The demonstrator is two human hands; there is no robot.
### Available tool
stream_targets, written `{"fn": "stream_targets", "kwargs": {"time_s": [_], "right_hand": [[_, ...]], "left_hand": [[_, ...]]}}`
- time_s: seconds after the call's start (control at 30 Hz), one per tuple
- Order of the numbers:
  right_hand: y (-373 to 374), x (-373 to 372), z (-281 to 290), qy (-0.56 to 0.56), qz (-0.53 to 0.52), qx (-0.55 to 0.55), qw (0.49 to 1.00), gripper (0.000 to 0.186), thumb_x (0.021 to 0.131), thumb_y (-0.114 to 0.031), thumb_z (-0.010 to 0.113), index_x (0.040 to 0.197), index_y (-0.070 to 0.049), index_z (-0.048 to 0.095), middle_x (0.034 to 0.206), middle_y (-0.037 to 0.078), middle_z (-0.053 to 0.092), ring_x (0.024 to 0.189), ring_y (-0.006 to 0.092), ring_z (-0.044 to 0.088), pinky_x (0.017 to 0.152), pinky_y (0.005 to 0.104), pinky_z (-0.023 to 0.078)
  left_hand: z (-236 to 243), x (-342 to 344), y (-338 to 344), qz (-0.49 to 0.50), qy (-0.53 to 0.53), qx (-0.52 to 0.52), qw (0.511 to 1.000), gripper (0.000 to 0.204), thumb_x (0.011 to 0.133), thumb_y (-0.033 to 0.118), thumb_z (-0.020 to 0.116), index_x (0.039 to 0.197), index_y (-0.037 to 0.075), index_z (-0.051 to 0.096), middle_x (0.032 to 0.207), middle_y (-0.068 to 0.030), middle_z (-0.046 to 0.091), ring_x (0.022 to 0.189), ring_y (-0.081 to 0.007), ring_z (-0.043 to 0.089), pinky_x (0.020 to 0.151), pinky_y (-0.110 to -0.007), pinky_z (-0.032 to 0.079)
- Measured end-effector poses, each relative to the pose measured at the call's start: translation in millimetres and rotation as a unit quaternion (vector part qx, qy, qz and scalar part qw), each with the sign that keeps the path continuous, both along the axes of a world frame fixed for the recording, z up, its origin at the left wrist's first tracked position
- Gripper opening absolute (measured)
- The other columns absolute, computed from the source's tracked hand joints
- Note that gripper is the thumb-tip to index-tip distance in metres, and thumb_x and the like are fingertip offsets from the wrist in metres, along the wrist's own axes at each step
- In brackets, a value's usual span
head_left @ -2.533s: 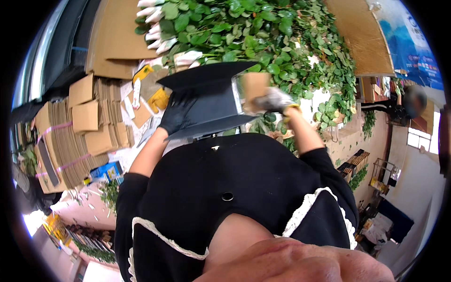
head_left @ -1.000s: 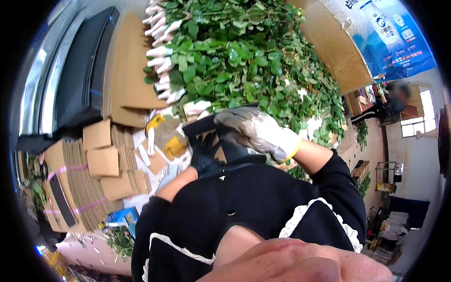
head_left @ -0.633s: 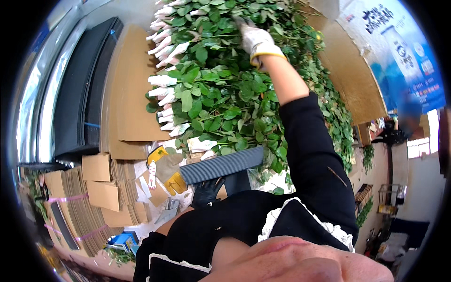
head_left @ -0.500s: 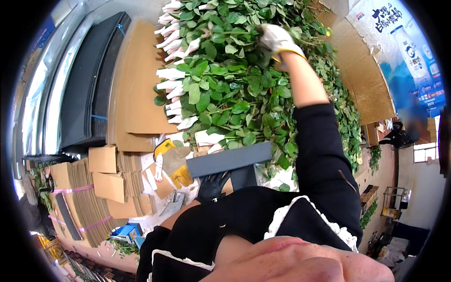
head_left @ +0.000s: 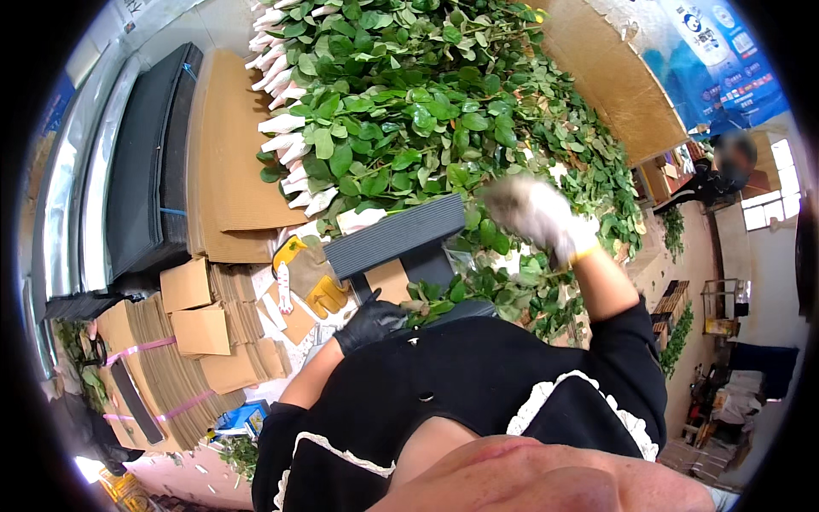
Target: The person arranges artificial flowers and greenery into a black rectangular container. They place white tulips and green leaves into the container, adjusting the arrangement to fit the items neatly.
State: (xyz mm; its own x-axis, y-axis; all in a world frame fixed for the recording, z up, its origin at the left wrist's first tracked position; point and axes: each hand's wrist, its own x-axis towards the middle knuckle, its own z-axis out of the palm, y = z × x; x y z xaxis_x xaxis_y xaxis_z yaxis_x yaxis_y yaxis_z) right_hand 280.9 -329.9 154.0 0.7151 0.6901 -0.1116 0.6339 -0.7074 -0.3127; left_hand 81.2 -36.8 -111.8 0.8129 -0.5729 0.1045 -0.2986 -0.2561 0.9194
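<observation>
My left hand (head_left: 371, 324), in a black glove, is low in front of my body with its thumb raised apart from the fingers. Its fingertips are beside a leafy stem (head_left: 469, 296) that lies across the front, over dark board. My right hand (head_left: 533, 213), in a whitish glove, is smeared by motion above the leaves on the right, so its grip does not show. Between the hands and the flower pile slants a dark grey corrugated cardboard piece (head_left: 397, 235). Many leafy flower stems (head_left: 426, 111) are stacked beyond, with white-wrapped heads (head_left: 281, 125) toward the left.
Brown cardboard sheets (head_left: 235, 154) and black boards (head_left: 149, 162) stand at the left. Strapped cardboard stacks (head_left: 162, 367) are nearer. A yellow-grey work glove (head_left: 320, 277) lies beside the grey piece. Another person (head_left: 725, 171) is at the far right.
My right hand has come back from the far stems toward me. A leafy stem now lies in front of my body. My left hand has shifted slightly left, off the dark board.
</observation>
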Motion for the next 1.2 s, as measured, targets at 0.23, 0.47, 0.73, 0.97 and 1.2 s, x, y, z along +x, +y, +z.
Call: {"fn": "stream_targets", "kwargs": {"time_s": [0.23, 0.47, 0.73, 0.97, 1.2], "right_hand": [[125.3, 199.0, -44.5, -0.193, 0.029, -0.057, 0.979, 0.036, 0.084, -0.016, 0.059, 0.119, -0.008, 0.061, 0.111, 0.018, 0.065, 0.105, 0.0343, 0.062, 0.090, 0.0423, 0.051], [144.5, 152.3, -105.9, -0.201, -0.030, -0.018, 0.979, 0.026, 0.085, -0.013, 0.054, 0.108, -0.011, 0.065, 0.109, 0.013, 0.066, 0.105, 0.0290, 0.063, 0.090, 0.0414, 0.050], [122.3, 93.6, -13.1, -0.458, -0.001, 0.163, 0.874, 0.038, 0.084, -0.023, 0.054, 0.122, -0.018, 0.053, 0.116, 0.008, 0.057, 0.098, 0.0255, 0.064, 0.077, 0.0399, 0.055], [110.3, 158.7, -128.8, -0.257, -0.185, 0.080, 0.945, 0.032, 0.095, -0.021, 0.041, 0.123, -0.014, 0.054, 0.113, 0.014, 0.063, 0.100, 0.0305, 0.063, 0.086, 0.0434, 0.050], [99.6, 167.2, -120.5, -0.240, -0.076, -0.160, 0.954, 0.020, 0.083, -0.011, 0.054, 0.092, -0.005, 0.070, 0.096, 0.015, 0.071, 0.091, 0.0301, 0.068, 0.086, 0.0400, 0.052]], "left_hand": [[-9.4, -13.6, 2.3, 0.047, -0.046, 0.112, 0.992, 0.037, 0.079, 0.027, 0.068, 0.116, 0.023, 0.067, 0.109, -0.0051, 0.063, 0.106, -0.0270, 0.056, 0.094, -0.049, 0.039], [-27.6, -20.2, 13.4, 0.028, -0.047, 0.108, 0.993, 0.045, 0.075, 0.023, 0.068, 0.120, 0.015, 0.064, 0.101, -0.0092, 0.063, 0.096, -0.0296, 0.058, 0.085, -0.045, 0.041], [-15.6, -8.4, 6.4, 0.028, -0.062, 0.118, 0.991, 0.047, 0.075, 0.020, 0.066, 0.121, 0.012, 0.062, 0.095, -0.0095, 0.062, 0.091, -0.0303, 0.059, 0.080, -0.042, 0.042], [-24.0, -1.6, 5.4, 0.012, -0.146, 0.129, 0.981, 0.050, 0.077, 0.026, 0.068, 0.125, 0.014, 0.061, 0.093, -0.0103, 0.060, 0.092, -0.0314, 0.057, 0.083, -0.043, 0.042], [20.2, -21.7, 4.2, 0.221, 0.121, -0.068, 0.965, 0.052, 0.083, 0.007, 0.070, 0.132, 0.006, 0.055, 0.119, -0.0121, 0.059, 0.108, -0.0235, 0.059, 0.095, -0.033, 0.045]]}}
